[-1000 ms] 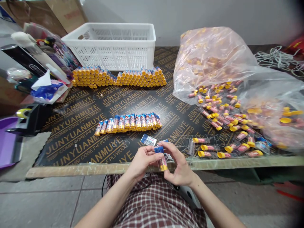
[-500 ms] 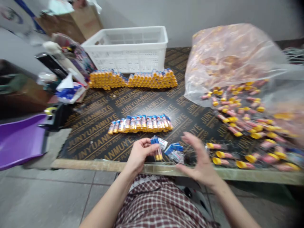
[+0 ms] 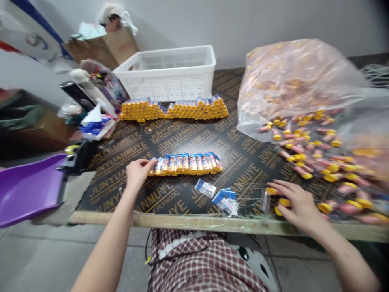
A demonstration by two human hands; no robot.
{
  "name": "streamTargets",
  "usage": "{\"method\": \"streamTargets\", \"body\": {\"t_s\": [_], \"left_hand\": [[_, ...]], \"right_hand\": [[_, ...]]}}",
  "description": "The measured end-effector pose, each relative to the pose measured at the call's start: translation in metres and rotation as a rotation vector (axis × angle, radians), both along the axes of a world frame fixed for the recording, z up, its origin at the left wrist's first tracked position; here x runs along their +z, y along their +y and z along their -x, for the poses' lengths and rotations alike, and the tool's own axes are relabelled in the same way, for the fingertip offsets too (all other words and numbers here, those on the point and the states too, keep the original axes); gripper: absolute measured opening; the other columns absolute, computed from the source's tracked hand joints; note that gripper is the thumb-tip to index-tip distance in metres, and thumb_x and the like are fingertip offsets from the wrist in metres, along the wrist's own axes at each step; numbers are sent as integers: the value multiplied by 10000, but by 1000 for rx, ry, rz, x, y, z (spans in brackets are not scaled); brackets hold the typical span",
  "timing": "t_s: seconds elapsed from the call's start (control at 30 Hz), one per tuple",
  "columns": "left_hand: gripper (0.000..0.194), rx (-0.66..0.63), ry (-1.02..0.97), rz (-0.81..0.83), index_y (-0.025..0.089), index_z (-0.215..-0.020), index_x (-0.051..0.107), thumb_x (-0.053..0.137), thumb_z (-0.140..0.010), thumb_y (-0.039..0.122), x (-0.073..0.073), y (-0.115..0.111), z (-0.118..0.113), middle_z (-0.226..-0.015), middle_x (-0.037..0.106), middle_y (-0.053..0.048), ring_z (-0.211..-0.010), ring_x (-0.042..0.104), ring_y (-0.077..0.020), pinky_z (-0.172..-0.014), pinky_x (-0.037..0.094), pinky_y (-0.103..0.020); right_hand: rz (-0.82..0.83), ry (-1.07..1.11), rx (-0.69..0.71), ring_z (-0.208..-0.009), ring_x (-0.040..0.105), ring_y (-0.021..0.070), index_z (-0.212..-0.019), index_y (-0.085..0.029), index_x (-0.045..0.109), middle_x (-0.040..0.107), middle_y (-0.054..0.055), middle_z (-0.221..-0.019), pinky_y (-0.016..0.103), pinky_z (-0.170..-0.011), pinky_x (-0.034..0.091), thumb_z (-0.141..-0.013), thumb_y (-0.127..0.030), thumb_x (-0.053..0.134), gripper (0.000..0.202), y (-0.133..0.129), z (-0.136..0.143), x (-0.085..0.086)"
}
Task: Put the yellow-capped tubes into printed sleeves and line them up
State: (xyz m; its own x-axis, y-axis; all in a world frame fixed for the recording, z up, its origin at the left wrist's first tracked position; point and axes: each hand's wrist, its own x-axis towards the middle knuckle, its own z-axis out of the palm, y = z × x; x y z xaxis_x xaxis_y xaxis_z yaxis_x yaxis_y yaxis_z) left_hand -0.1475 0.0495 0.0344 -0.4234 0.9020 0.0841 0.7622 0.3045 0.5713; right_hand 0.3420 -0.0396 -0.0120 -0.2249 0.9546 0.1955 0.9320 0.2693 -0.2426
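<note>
My left hand [image 3: 138, 174] is closed in a pinch at the left end of a row of small labelled tubes [image 3: 188, 163] with yellow ends and blue tops. Its fingertips hold the end tube, mostly hidden behind them. My right hand [image 3: 299, 206] is spread low over loose pink tubes with yellow caps, thumb and fingers apart. One yellow cap [image 3: 271, 191] lies by its fingertips and another [image 3: 284, 202] between fingers and thumb. Between my hands lie small blue-and-white labels or packets [image 3: 225, 201], with a single one [image 3: 205, 187] beside them.
A white plastic basket [image 3: 170, 83] stands at the back behind two stacks of yellow-ended tubes [image 3: 197, 110]. A clear bag [image 3: 291, 77] of pink tubes spills across the right side. A purple dustpan [image 3: 33, 188] and a tissue pack [image 3: 96, 125] are at left.
My left hand has moved left and away from the labels to the row's left end, carrying tubes. My right hand has moved right, from beside the labels to the loose pink tubes.
</note>
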Motion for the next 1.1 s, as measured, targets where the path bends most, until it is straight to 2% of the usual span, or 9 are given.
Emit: {"method": "streamTargets", "body": {"t_s": [0.1, 0.2, 0.3, 0.4, 0.47, 0.57, 0.73, 0.87, 1.1], "left_hand": [[406, 38, 105, -170, 139, -809, 718, 547, -775, 506, 9, -11, -19, -717, 673, -75, -685, 581, -228, -633, 371, -292], [340, -43, -23, -394, 153, -822, 699, 556, -793, 460, 10, -32, -61, -743, 646, -47, -658, 552, -183, -646, 382, -269], [216, -380, -273, -150, 197, -693, 681, 650, -726, 408, -4, -53, -113, -681, 640, -26, -623, 553, -167, -631, 377, -253], [243, -346, -278, 26, 217, -661, 662, 767, -582, 422, -25, -59, -143, -640, 600, -14, -590, 521, -167, -584, 327, -251], [235, -294, -175, 79, 217, -684, 648, 752, -603, 411, -34, -58, -147, -652, 587, -11, -612, 522, -173, -579, 312, -250], [159, -342, -44, 142, 204, -725, 642, 637, -729, 363, -38, -55, -141, -713, 621, -25, -678, 560, -187, -613, 345, -260], [232, -365, -79, 132, 197, -711, 657, 602, -720, 423, -38, -53, -133, -727, 661, -40, -684, 587, -207, -661, 401, -290], [291, -387, -203, 157, 206, -683, 644, 637, -634, 493, -37, -56, -130, -674, 662, -27, -633, 591, -207, -645, 427, -297], [410, -358, -404, 185, 195, -741, 610, 694, -517, 527, -42, -61, -128, -649, 675, -24, -628, 625, -222, -626, 477, -301]], "right_hand": [[72, 2, -47, -1115, 536, 288, -1209, -200, 544, 595, 119, -1213, 438, -836, 412, -707, -197, 465, 508, -3, 7, 11], [101, 4, -66, -1121, 525, 278, -1237, -180, 517, 594, 122, -1202, 438, -860, 394, -737, -186, 479, 501, -3, 9, 12], [65, 2, -77, -1044, 560, 272, -1180, -180, 564, 640, 111, -1094, 423, -828, 392, -783, -194, 485, 405, 0, 7, 4], [10, 12, -74, -975, 575, 267, -1114, -180, 603, 665, 100, -1000, 416, -804, 386, -830, -195, 464, 316, 5, 6, -1], [-43, 46, -97, -943, 567, 264, -1157, -177, 580, 659, 96, -970, 410, -789, 390, -850, -215, 472, 327, 6, 11, 3], [-143, 151, -145, -889, 538, 248, -1295, -175, 477, 628, 91, -940, 400, -788, 411, -864, -237, 499, 436, 3, 28, 20], [-125, 399, -111, -862, 518, 208, -1394, -232, 340, 567, 63, -935, 364, -808, 439, -891, -190, 466, 520, -6, 72, 45], [-44, 582, -34, -864, 528, 175, -1364, -259, 380, 542, 48, -956, 335, -824, 449, -902, -163, 443, 476, -13, 95, 50], [51, 806, -19, -796, 563, 137, -1208, -239, 537, 565, 49, -1003, 299, -778, 478, -884, -181, 493, 332, -19, 107, 47]]}}
